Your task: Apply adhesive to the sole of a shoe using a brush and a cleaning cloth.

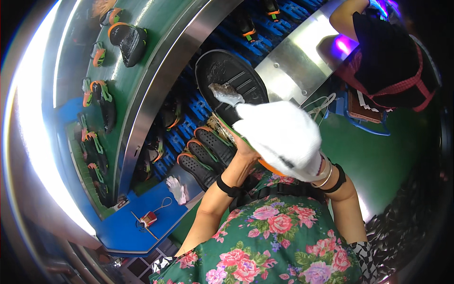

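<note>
Shoe factory, green conveyor belt (158, 23) with black shoes (134, 49), blue slats (200, 109), co-worker (385, 59)

From my remote seat I see the sole (234, 78) in black and the brush (228, 93) in grey-brown, turning pale bluish white at its base. The right hand (283, 137) wears a white glove (294, 125) bearing a dark grey smudge. Both wristbands (229, 190) are black. I note the green garment (265, 246), patterned with pink roses, lilac blooms and leaves; its sleeves (363, 255) are patterned in black and white. The 3 clogs (201, 156) are black, trimmed in orange and green. Belt (158, 16): green; rail (163, 59): silver; table (125, 232): blue; floor (390, 156): green. The co-worker's top (383, 61) is black, with red straps (399, 87).
</note>
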A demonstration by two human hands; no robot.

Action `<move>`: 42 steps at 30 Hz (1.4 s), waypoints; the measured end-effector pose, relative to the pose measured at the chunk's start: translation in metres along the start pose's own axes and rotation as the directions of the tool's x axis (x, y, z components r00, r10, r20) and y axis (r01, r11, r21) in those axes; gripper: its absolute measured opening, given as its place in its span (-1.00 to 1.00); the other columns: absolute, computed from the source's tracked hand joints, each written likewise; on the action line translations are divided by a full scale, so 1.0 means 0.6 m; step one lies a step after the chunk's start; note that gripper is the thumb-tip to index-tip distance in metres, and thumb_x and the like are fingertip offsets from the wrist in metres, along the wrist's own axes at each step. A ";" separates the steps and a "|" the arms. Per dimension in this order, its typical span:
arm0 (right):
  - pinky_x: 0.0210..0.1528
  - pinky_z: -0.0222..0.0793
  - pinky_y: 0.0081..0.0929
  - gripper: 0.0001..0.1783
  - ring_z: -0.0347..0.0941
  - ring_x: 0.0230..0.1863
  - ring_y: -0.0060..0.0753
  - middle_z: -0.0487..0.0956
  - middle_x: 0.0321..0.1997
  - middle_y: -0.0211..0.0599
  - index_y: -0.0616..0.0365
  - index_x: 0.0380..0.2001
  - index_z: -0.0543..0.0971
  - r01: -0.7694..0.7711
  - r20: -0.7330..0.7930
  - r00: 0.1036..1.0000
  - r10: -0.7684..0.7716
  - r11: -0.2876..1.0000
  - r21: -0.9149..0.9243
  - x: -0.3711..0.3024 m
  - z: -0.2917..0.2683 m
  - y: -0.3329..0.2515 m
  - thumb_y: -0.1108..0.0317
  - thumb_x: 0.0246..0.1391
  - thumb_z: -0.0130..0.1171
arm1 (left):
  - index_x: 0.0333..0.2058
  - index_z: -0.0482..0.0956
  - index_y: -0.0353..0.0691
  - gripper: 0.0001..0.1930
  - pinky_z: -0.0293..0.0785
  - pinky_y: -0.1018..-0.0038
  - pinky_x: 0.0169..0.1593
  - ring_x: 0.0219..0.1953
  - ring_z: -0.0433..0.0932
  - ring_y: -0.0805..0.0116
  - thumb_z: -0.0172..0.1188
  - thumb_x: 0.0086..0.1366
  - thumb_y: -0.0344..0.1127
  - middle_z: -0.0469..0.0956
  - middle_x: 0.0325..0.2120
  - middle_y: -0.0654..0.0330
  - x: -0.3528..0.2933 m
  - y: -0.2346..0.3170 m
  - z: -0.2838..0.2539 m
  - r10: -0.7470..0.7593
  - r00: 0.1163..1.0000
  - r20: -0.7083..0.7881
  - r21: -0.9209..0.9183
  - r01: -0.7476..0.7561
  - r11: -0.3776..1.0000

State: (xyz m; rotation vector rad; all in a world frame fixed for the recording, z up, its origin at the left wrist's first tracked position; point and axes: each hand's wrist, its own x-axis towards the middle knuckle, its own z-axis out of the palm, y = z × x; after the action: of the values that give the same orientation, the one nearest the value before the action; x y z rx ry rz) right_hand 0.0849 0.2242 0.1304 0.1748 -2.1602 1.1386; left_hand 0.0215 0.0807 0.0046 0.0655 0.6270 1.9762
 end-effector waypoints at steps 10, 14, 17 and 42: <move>-0.13 0.59 -0.34 -0.61 0.65 -0.07 -0.23 0.72 0.00 -0.19 0.12 -0.09 0.74 0.017 -0.022 1.000 -0.015 0.997 0.073 -0.017 0.022 0.009 0.54 -0.08 0.34 | 0.08 0.43 -0.34 0.25 0.52 0.27 0.09 -0.02 0.58 0.12 -0.35 -0.01 0.87 0.56 -0.02 -0.03 -0.003 0.017 -0.016 -0.026 0.998 0.050 0.009 0.026 1.000; -0.10 0.59 -0.35 -0.65 0.66 -0.11 -0.25 0.73 -0.04 -0.23 0.09 -0.10 0.75 0.017 0.055 0.998 -0.027 0.987 0.160 -0.017 0.022 0.004 0.52 -0.03 0.35 | 0.04 0.45 -0.37 0.27 0.55 0.28 0.04 -0.06 0.61 0.11 -0.34 -0.04 0.89 0.58 -0.07 -0.05 0.005 0.029 -0.021 0.020 0.999 0.024 0.043 -0.021 0.999; -0.11 0.58 -0.36 -0.67 0.67 -0.10 -0.25 0.73 -0.02 -0.21 0.12 -0.09 0.74 0.015 0.037 0.999 -0.021 0.986 0.168 -0.027 0.026 0.025 0.50 0.01 0.38 | 0.01 0.47 -0.39 0.28 0.58 0.29 0.01 -0.10 0.63 0.11 -0.33 -0.06 0.90 0.60 -0.10 -0.07 -0.011 0.039 -0.045 0.083 0.997 0.004 0.057 -0.083 0.995; -0.15 0.57 -0.33 -0.71 0.66 -0.19 -0.22 0.74 -0.11 -0.27 0.09 -0.15 0.76 -0.012 0.098 0.995 0.000 0.993 0.118 -0.073 0.008 -0.001 0.47 -0.02 0.45 | 0.01 0.49 -0.42 0.32 0.60 0.18 0.01 -0.05 0.59 0.01 -0.32 -0.09 0.92 0.61 -0.20 -0.14 0.015 0.069 0.003 0.110 0.981 0.162 -0.105 -0.094 0.990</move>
State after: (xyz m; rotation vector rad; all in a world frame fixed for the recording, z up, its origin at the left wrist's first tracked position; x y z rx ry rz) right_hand 0.1159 0.2119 0.1018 0.2827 -2.1795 1.2869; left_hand -0.0164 0.0743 0.0229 0.2056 0.4247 2.0721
